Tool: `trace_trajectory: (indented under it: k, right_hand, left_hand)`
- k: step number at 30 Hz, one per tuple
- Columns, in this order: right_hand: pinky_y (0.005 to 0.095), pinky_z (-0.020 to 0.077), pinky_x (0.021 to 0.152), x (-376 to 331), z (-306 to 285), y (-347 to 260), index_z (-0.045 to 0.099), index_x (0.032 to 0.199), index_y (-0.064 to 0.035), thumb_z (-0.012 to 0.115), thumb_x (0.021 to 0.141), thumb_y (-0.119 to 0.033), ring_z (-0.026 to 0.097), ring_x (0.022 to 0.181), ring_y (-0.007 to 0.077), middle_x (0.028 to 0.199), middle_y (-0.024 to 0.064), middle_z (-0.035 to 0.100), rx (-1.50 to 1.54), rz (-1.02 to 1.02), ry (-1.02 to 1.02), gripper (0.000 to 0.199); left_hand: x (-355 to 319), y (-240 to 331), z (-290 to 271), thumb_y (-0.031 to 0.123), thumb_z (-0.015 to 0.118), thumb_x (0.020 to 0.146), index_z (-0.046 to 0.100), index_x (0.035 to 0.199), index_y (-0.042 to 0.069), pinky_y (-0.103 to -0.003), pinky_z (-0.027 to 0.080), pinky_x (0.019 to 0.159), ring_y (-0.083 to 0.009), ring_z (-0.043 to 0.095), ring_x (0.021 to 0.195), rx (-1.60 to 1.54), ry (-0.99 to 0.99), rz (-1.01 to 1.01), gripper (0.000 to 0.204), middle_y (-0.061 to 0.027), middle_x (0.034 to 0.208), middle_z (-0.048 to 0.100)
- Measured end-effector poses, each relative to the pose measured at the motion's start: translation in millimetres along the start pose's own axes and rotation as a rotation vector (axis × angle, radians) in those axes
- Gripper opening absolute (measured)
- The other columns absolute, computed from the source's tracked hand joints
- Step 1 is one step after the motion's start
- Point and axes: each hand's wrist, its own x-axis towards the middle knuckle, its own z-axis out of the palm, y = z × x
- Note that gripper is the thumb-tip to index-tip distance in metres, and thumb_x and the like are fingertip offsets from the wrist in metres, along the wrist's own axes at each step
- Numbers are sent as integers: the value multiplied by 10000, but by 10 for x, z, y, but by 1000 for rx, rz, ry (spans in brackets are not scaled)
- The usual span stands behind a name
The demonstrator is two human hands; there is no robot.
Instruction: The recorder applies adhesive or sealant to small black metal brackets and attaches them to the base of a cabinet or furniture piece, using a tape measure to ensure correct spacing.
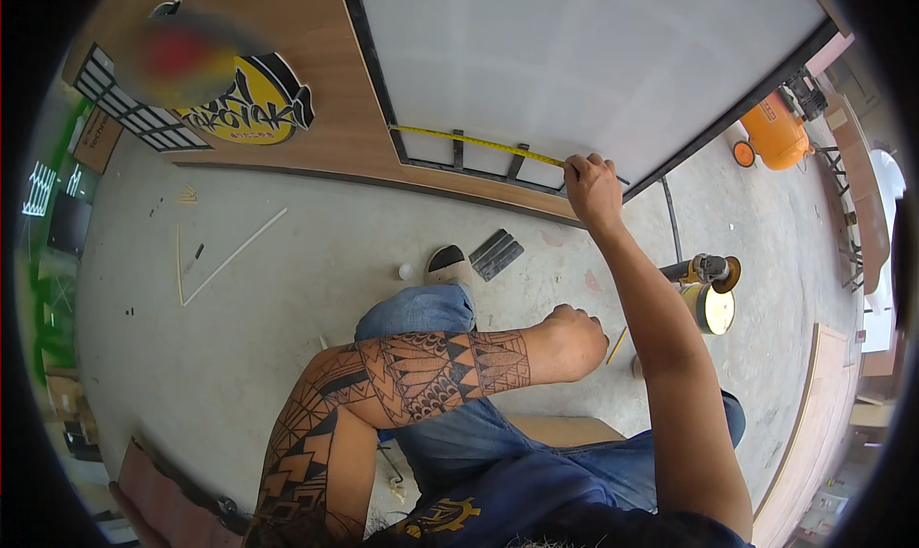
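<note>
A yellow measuring tape point(479, 143) stretches along the lower part of a pale panel point(593, 60) with a black frame. My right hand point(593, 192) is closed on the tape's right end, against the panel; the tape's case does not show. Short black bars point(518, 162) cross the narrow strip below the tape. My left hand point(570, 344), at the end of a tattooed forearm, is a closed fist over my lap. A thin yellow stick point(617, 345) shows just beside the fist; I cannot tell whether the hand holds it, as the fingers are mostly hidden.
An angle grinder point(706, 270) rests at a round tin point(716, 311) to the right. An orange air compressor point(773, 132) stands farther back. Dark strips point(497, 254) lie near my shoe point(448, 262). A white rod point(235, 257) lies left; wooden boards point(809, 424) lie right.
</note>
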Motion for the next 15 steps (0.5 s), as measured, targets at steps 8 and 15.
trace_trajectory:
  k: [8,15]
  right_hand:
    - [489,587,764,9,43,50,801,1000,-147,650,977,-245,666,944,371,953,123,717,27,7,43,182]
    - [486,587,787,19,70,103,801,1006,-143,647,978,-245,670,967,374,999,124,727,22,13,44,186]
  left_hand:
    - [-40,-27,-22,118,675,885,738,1069,12,-448,608,827,-319,764,951,-7,22,13,221,-172,1040,743]
    - [-84,-16,-98,134,693,883,767,1102,45,-433,576,819,-288,741,1041,-25,18,-13,248,-148,1112,746]
